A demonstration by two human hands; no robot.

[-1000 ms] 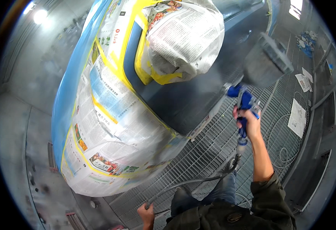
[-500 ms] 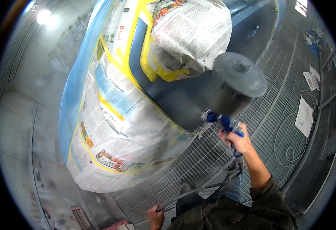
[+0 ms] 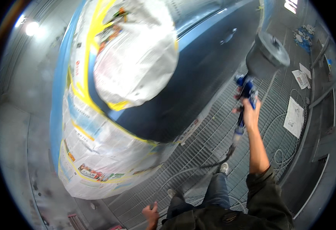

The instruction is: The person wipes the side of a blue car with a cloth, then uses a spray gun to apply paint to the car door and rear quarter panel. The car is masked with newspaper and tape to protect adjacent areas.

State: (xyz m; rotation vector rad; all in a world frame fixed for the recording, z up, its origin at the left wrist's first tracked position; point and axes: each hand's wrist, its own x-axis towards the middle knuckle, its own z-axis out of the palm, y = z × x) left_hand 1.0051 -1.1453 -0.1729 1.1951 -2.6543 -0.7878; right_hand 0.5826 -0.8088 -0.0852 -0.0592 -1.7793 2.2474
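Observation:
My right hand is wrapped round the grip of a blue spray gun with a large grey paint cup on top. The gun is held beside the dark blue-grey car side panel, apart from it. From the gun's base a dark air hose curves down to my left hand, low in the view and closed on it. Newspaper masking and yellow tape cover the car's end, and a newspaper-wrapped rounded part sticks out above the panel.
Blue plastic film hangs along the car's far side. Underfoot is a metal floor grating. Newspaper sheets and a thin pale cable lie on the right, near the wall; crumpled waste is farther off.
The spray gun has moved right and farther along the car, away from the panel's near end. My view has shifted, and more of the dark panel shows. Both hands keep their grip.

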